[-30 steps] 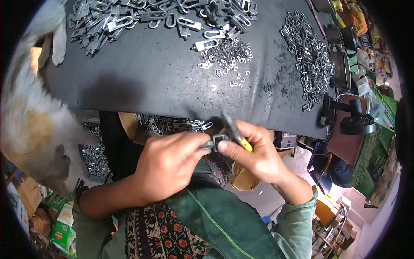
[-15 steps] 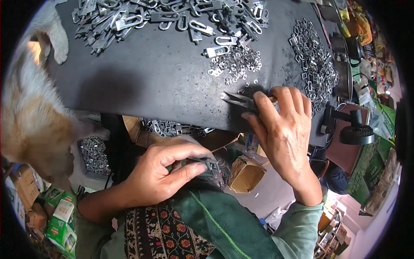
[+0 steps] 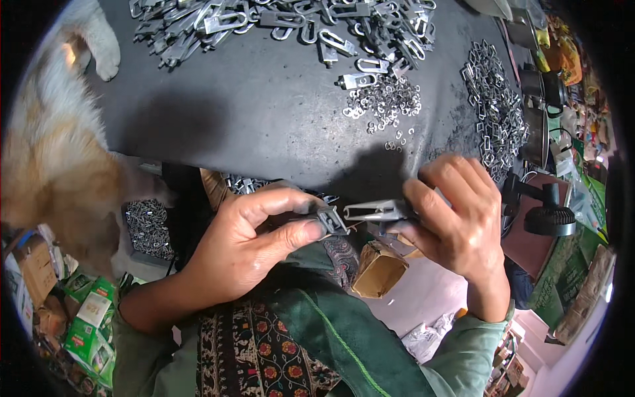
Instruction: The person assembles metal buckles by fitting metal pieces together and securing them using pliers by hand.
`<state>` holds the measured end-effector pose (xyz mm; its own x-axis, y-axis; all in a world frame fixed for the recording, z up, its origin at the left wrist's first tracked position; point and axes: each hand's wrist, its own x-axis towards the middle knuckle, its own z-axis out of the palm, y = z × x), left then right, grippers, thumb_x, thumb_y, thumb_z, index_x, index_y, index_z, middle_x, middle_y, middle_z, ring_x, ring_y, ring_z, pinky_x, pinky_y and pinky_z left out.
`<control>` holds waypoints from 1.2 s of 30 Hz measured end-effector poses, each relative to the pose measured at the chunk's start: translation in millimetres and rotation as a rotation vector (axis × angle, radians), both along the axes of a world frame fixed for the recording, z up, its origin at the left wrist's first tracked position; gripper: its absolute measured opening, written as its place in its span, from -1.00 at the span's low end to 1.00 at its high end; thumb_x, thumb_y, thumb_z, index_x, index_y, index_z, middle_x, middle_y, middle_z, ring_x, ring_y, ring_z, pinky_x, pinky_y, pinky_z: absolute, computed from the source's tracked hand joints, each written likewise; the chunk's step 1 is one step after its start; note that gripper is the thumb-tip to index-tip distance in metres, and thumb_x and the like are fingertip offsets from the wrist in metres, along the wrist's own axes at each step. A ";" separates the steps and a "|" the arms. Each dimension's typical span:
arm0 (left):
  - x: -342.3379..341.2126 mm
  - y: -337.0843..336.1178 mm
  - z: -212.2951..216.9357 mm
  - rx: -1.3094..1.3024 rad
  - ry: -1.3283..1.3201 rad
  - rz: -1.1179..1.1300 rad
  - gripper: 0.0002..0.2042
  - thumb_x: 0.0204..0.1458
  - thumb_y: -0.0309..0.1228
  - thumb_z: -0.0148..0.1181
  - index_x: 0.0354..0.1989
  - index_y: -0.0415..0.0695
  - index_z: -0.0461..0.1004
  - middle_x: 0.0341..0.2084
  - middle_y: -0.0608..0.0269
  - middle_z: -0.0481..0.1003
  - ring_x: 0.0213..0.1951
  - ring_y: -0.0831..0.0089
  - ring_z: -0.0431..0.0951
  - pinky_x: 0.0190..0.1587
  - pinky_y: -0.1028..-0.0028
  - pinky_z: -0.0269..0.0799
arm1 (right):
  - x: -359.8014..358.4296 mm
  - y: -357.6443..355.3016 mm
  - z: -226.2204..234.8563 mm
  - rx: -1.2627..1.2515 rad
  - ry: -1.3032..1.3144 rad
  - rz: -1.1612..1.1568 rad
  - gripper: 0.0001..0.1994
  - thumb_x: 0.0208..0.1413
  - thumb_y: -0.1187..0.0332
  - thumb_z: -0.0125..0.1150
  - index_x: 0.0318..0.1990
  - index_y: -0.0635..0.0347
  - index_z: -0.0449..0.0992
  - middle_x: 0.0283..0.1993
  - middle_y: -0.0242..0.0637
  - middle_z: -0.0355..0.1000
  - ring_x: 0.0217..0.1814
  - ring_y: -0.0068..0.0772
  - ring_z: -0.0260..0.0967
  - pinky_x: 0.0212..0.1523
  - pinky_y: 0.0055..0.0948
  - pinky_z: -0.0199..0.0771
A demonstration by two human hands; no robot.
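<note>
My left hand (image 3: 248, 241), over my lap, pinches a dark metal clip part (image 3: 331, 220) between thumb and fingers; its frame-like end points right. A pair of pliers (image 3: 377, 210) is gripped in my right hand (image 3: 460, 218), with their handles hidden in the palm. The plier tips lie just right of the metal part, and a narrow gap shows between the jaws. Whether a small ring sits at the tips is too small to tell. Beyond them on the dark table (image 3: 264, 112) lies a heap of small open metal rings (image 3: 390, 99).
A large heap of looped metal clips (image 3: 344, 43) covers the table's far part. Rectangular metal links (image 3: 496, 109) are piled at right, near a small black fan (image 3: 550, 218). A cat (image 3: 59, 159) lies at left. Below stand a bin of metal parts (image 3: 149, 228) and a cardboard box (image 3: 380, 270).
My right hand has brought the pliers from beside the small rings back toward my left hand. The metal part in my left hand has risen slightly and turned. The view has shifted a little.
</note>
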<state>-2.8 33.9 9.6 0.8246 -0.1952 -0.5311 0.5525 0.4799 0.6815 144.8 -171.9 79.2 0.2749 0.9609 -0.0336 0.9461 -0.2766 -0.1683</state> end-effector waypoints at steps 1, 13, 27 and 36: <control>-0.5 0.1 0.0 0.003 0.001 0.000 -0.83 0.13 -0.47 0.18 -0.16 -0.29 0.50 -0.34 0.34 0.48 -0.25 0.69 0.41 -0.17 0.61 0.32 | 0.3 0.2 0.3 0.003 0.001 0.000 -0.64 -0.20 0.14 0.30 -0.30 0.20 0.47 -0.41 -0.29 0.30 -0.37 -0.25 0.32 -0.39 -0.32 0.29; 0.5 -5.1 0.4 0.057 -0.093 0.022 -0.80 0.13 -0.44 0.16 -0.11 -0.26 0.49 -0.59 0.46 0.36 -0.56 0.74 0.26 -0.51 0.68 0.14 | -3.4 8.1 0.9 0.002 0.077 0.023 -0.65 -0.24 0.15 0.32 -0.33 0.17 0.46 -0.41 -0.31 0.30 -0.36 -0.24 0.34 -0.37 -0.30 0.30; 23.5 36.8 6.8 1.543 -0.650 0.097 -0.56 -0.08 -0.34 0.36 -0.01 -0.23 0.44 -0.16 -0.10 0.48 -0.17 -0.04 0.50 -0.14 0.23 0.43 | -60.3 -24.9 -20.7 -0.080 0.180 -0.251 -0.67 -0.22 0.26 0.37 -0.30 0.24 0.46 -0.40 -0.22 0.35 -0.36 -0.15 0.34 -0.36 -0.23 0.33; 103.9 67.4 -12.2 2.243 -0.679 0.177 -0.84 -0.21 -0.44 0.16 -0.42 -0.21 0.47 -0.50 0.15 0.42 -0.42 0.24 0.49 -0.41 0.27 0.44 | -62.8 -46.1 -32.7 0.162 0.101 -0.654 -0.75 -0.26 0.60 0.34 -0.35 0.41 0.45 -0.41 0.01 0.32 -0.41 0.06 0.29 -0.40 -0.23 0.31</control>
<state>101.1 101.4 -2.6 0.8458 0.1466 0.5129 0.1607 -0.9869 0.0169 82.0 -218.1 46.5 0.8038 0.5935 0.0406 0.5708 -0.7501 -0.3341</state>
